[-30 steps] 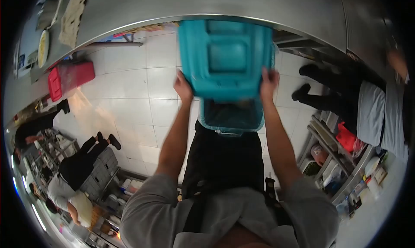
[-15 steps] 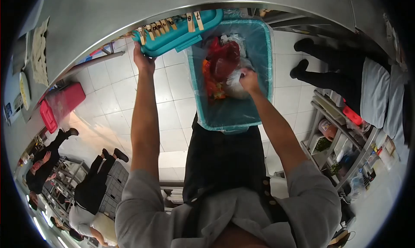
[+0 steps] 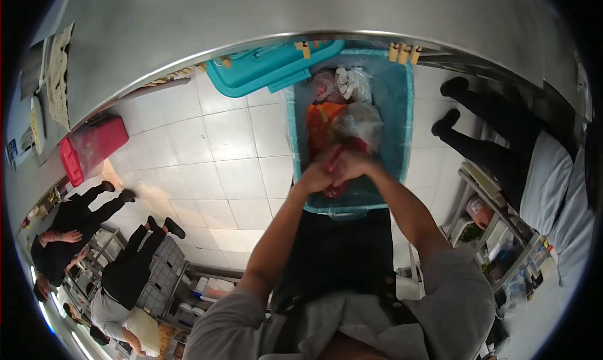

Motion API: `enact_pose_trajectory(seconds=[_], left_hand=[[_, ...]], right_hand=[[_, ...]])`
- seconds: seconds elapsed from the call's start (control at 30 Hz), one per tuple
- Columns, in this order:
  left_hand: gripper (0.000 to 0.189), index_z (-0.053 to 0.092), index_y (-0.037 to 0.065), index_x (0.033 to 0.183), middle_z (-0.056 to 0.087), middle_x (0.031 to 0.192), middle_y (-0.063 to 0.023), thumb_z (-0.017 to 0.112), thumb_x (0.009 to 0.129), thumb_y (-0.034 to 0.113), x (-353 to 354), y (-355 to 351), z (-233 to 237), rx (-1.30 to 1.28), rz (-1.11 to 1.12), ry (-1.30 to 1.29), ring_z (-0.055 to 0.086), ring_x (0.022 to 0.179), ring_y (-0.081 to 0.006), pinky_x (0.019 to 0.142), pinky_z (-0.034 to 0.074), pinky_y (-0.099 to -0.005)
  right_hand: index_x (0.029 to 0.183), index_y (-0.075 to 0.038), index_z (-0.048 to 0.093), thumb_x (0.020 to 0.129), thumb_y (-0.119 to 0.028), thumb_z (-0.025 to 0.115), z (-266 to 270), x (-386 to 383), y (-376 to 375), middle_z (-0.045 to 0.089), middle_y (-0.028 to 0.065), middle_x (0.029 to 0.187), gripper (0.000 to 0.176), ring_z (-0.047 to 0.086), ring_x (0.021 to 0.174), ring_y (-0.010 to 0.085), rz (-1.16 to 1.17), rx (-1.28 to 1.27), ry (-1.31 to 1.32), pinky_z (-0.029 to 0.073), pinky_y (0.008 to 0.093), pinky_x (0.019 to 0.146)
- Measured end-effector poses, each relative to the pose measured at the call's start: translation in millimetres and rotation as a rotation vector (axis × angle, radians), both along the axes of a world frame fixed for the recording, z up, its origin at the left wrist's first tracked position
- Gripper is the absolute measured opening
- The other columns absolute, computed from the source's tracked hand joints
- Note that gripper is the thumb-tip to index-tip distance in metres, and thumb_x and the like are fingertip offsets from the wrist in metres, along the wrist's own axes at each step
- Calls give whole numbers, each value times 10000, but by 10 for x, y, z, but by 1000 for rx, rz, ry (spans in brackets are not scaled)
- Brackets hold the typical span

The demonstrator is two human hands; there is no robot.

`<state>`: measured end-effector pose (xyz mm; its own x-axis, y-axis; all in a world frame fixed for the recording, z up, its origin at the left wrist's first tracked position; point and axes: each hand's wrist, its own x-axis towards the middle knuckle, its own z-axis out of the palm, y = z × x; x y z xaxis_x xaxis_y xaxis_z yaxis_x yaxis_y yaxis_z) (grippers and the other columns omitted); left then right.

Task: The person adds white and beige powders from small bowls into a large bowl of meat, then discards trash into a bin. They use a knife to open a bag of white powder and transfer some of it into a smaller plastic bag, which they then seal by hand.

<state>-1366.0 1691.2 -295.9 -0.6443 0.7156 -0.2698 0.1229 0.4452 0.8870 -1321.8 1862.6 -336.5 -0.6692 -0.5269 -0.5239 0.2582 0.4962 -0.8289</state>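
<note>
Left hand (image 3: 318, 177) and right hand (image 3: 352, 165) closed on red bag (image 3: 338, 188) in bin (image 3: 408, 115), frame centre; bag handling seems underway; any lift needs steady grip.

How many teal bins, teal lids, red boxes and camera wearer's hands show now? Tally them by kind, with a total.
Teal bin: 1
Teal lid: 1
Red box: 1
Wearer's hands, left hand and right hand: 2
Total: 5
</note>
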Motion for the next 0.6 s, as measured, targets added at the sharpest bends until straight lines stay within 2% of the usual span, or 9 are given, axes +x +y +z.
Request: enact_pose_trajectory(seconds=[0.03,0.1,0.17,0.2,0.27,0.3,0.37,0.4,0.6], left_hand=[[587,427,59,1266,440,1261,-188,625,719,133,36,22,-20,103,33,-199,416,1155,-387,1005,326,-443],[587,441,74,1267,428,1280,-192,638,729,203,309,0,-253,195,83,-387,404,1171,-396,1021,308,-451],[575,471,157,1268,419,1286,-188,636,742,320,790,-162,-824,-161,-254,136,390,1181,-411,1031,286,-477],[536,501,185,1238,422,1276,-191,632,745,348,841,-126,-792,-206,-292,70,390,1175,-418,1022,288,-494],[498,532,213,1209,425,1266,-194,628,748,376,831,-61,-629,-270,-326,20,390,1170,-425,1013,291,-511],[469,544,172,1178,416,1269,-198,648,735,289,807,-40,-540,-290,-239,35,409,1163,-405,999,324,-478],[445,556,130,1147,407,1273,-202,669,723,201,732,-4,-411,-310,-145,45,428,1157,-384,984,357,-445],[426,557,122,1129,408,1263,-208,663,719,171,688,35,-353,-262,-62,67,435,1138,-392,966,373,-443],[379,539,71,1067,419,1202,-233,633,702,36,441,318,10,-66,303,169,461,1057,-427,887,437,-442]], right_hand=[[812,-84,666,607,-199,707,83,-158,206,654,87,756,239,628,741,230,-74,62,-382,487,331,723],[953,-70,628,690,-118,635,-307,-421,546,653,100,736,267,632,728,302,-721,-50,-654,511,357,686],[1108,-66,562,747,-76,560,-1225,-695,696,652,118,925,361,634,815,298,-556,536,273,522,352,714],[1108,-66,562,747,-76,560,-1402,-874,670,652,118,925,361,634,815,298,-558,522,294,522,352,714],[1204,-69,487,771,-79,532,-1667,-1180,559,565,133,1144,435,616,900,305,-540,995,396,516,366,747],[1204,-69,487,771,-79,532,-1724,-1289,549,565,133,1144,435,616,900,305,-553,980,408,516,366,747],[1196,-58,501,794,-157,548,-1731,-1353,625,293,119,1406,417,532,1072,301,-194,1070,217,469,370,849],[1203,-60,510,826,-162,521,-1721,-1365,636,443,105,1308,391,557,1039,284,-266,1047,229,463,357,863],[1286,-76,416,823,-125,503,-1989,-1047,900,511,157,1213,474,587,973,321,27,991,144,487,403,822]])
